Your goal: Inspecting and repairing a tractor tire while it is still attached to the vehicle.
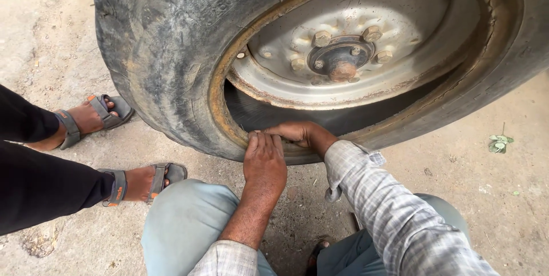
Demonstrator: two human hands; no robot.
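Soft, even daylight lit the scene brightly, without glare. Shadow pooled inside the tyre (pixel 171 42) below the steel rim (pixel 354 42). Focus was sharp centrally; wide-lens bending curved the frame edges slightly.

— What sort of place do we record here?

— We record an open-air roadside tyre-repair spot. A large worn tyre (pixel 171 53) on a rusted steel rim (pixel 366 42) stands on bare, dusty concrete ground (pixel 503 196). At nine o'clock, a bystander's sandalled feet (pixel 97 117) rest on it.
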